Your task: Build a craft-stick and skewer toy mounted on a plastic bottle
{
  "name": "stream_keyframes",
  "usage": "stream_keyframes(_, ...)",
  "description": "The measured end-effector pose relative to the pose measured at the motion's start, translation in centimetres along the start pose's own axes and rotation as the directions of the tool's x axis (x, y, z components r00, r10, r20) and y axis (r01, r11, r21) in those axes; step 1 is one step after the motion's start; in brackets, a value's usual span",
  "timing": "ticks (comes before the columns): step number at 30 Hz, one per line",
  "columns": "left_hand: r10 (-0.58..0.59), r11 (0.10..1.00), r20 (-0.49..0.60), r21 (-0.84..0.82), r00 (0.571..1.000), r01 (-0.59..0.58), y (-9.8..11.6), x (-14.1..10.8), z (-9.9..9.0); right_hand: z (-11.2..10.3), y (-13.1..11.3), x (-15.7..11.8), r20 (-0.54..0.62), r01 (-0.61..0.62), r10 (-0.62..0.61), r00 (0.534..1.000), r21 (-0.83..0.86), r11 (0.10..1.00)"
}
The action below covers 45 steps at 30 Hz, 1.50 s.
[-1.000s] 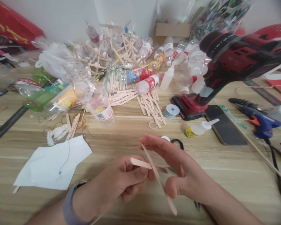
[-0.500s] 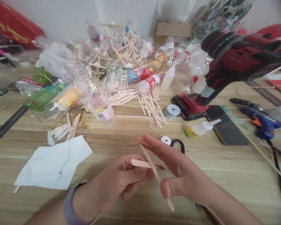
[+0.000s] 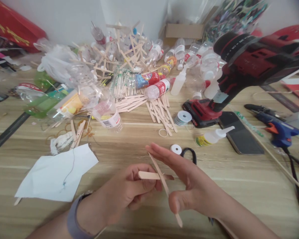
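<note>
Two flat wooden craft sticks cross each other above the tabletop in front of me. My left hand point(image 3: 141, 187) is closed around the lower craft stick point(image 3: 147, 175), pinching it between thumb and curled fingers. Its far end shows darker, just past the crossing. Over it slants the upper craft stick point(image 3: 164, 186). My right hand point(image 3: 181, 176) has its fingers stretched along that stick, fingertips at the top end and thumb against the lower part, so the stick spans between them. Behind the right hand are black-handled scissors point(image 3: 189, 153), partly hidden, and a small white spool point(image 3: 175, 149).
Craft sticks point(image 3: 161, 114) and plastic bottles point(image 3: 156, 89) are heaped at the back. A red drill point(image 3: 204, 111) stands at right, near a glue bottle point(image 3: 211, 136), a phone point(image 3: 240, 134) and a blue glue gun point(image 3: 284, 131). White paper point(image 3: 54, 176) lies at left.
Both hands stay nearly in place. The crossed sticks have shifted very slightly left, and the upper stick's lower end has swung a little left and down with the right thumb.
</note>
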State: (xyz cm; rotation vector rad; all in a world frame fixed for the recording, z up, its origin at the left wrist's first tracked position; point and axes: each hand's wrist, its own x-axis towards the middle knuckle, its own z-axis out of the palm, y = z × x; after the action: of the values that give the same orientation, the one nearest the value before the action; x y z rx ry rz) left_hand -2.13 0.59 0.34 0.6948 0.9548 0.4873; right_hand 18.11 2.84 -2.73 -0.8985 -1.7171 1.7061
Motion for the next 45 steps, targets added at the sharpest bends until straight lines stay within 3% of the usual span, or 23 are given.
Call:
stream_keyframes(9, 0.010, 0.999, 0.067, -0.043, 0.998, -0.007, -0.2, 0.3, -0.5, 0.1, 0.6, -0.2, -0.065, 0.074, -0.070, 0.995, 0.047, 0.996)
stream_keyframes(14, -0.066, 0.992, 0.130, -0.102, 0.989, 0.079, -0.8, 0.7, -1.0, -0.6, -0.1, 0.4, -0.287, 0.192, -0.144, 0.947, 0.146, 0.970)
stream_keyframes(18, -0.058, 0.992, 0.151, -0.100, 0.987, 0.074, -1.2, 1.0, -1.2, -1.0, -1.1, 0.7, -0.428, 0.151, -0.162, 0.889, -0.060, 0.987)
stream_keyframes(21, -0.057, 0.992, 0.197, -0.102, 0.979, 0.078, -1.4, 1.1, -1.4, -1.1, -1.5, 0.6, -0.387, 0.236, -0.275, 0.880, -0.146, 0.961)
stream_keyframes(24, -0.034, 0.989, 0.231, -0.133, 0.972, 0.066, -1.6, 1.1, -1.4, -1.1, -1.4, 0.5, -0.265, 0.305, -0.337, 0.903, -0.155, 0.940)
stream_keyframes(28, -0.012, 0.989, 0.258, -0.140, 0.966, 0.049, -1.8, 1.0, -1.3, -0.9, -1.1, 0.5, -0.062, 0.318, -0.324, 0.944, -0.090, 0.944)
stream_keyframes(32, -0.020, 0.991, 0.262, -0.119, 0.965, 0.053, -1.8, 0.9, -1.1, -0.7, -1.0, 0.8, 0.035, 0.303, -0.302, 0.953, -0.031, 0.952)
stream_keyframes(38, -0.037, 0.993, 0.226, -0.103, 0.973, 0.061, -1.3, 0.6, -0.5, -0.4, -0.7, 1.0, 0.072, 0.326, -0.324, 0.943, -0.023, 0.945)
stream_keyframes(45, -0.015, 0.991, 0.251, -0.124, 0.968, 0.048, -1.6, 0.5, -0.8, -0.5, 0.0, 0.9, 0.063, 0.385, -0.380, 0.923, -0.154, 0.910)
